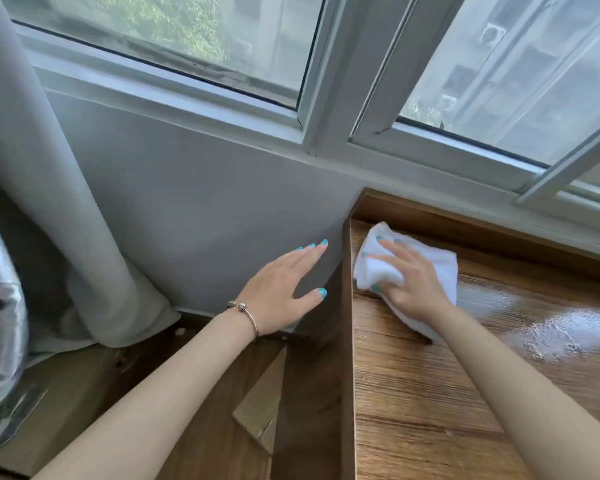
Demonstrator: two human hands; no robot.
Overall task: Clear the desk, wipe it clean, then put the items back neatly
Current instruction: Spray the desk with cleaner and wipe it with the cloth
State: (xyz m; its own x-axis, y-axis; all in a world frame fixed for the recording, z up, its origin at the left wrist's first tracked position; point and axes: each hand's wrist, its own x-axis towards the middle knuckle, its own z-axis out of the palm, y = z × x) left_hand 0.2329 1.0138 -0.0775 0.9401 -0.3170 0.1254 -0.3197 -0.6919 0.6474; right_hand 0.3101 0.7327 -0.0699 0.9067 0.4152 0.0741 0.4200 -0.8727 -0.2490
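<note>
At the bench's (447, 393) far left corner, under the window (326, 98), wood grain fills the top, with a wet sheen along the right side. Left of the bench, a curtain (49, 202) hangs down the wall. The right hand (409, 275) presses a white cloth (378, 265) flat on the bench near that corner, fingers (392, 247) spread over it and the thumb tucked into a fold. The left hand (281, 289) hovers off the bench's left edge, fingers straight and together, thumb apart, a bracelet (248, 315) on its wrist.
</note>
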